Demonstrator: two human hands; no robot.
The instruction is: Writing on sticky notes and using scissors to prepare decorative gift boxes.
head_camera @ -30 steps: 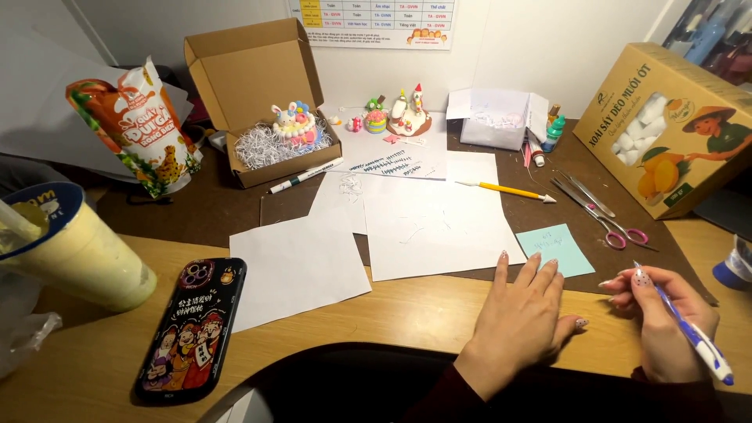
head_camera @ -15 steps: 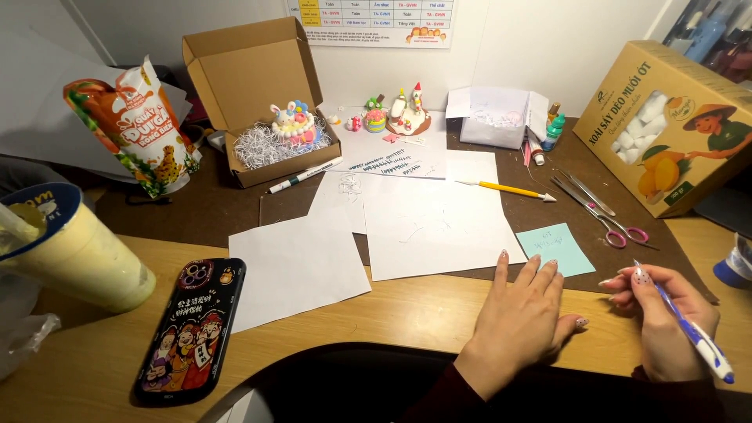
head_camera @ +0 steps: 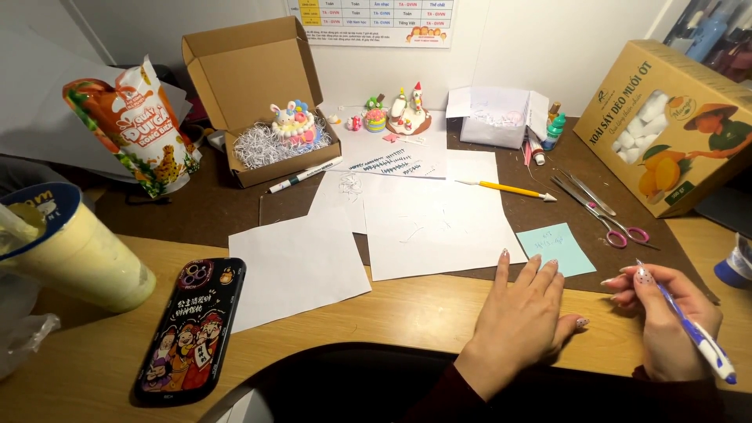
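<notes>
We have our left hand [head_camera: 521, 313] lying flat on the wooden desk [head_camera: 407, 313], palm down, fingers spread and relaxed, gripping nothing, its fingertips just short of the light blue sticky note [head_camera: 554, 249] at about twelve o'clock from it. Over at three o'clock from that hand, our right hand [head_camera: 666, 313] is closed around a blue and white pen [head_camera: 693, 329], pinched between thumb and fingers, with the pen running down toward five o'clock and its far end poking out past the wrist. Up at twelve o'clock from the right hand we see pink-handled scissors [head_camera: 599, 211] lying on the dark mat [head_camera: 196, 207], and at eleven o'clock of those a yellow pencil [head_camera: 509, 189] rests across the edge of the white paper sheets [head_camera: 423, 219], which fan out over the middle of the desk. Way off at nine o'clock from our left hand a phone in a cartoon case [head_camera: 192, 329] lies flat on the wood, just beside the nearest sheet. Further out at ten o'clock an open cardboard box [head_camera: 258, 102] holds shredded paper and a small colourful cake figure [head_camera: 294, 124], with a marker [head_camera: 305, 174] lying just in front of it. At the far left a capped drink cup [head_camera: 70, 247] lies tilted, and at two o'clock a large yellow carton [head_camera: 666, 125] stands at the desk's far right.
</notes>
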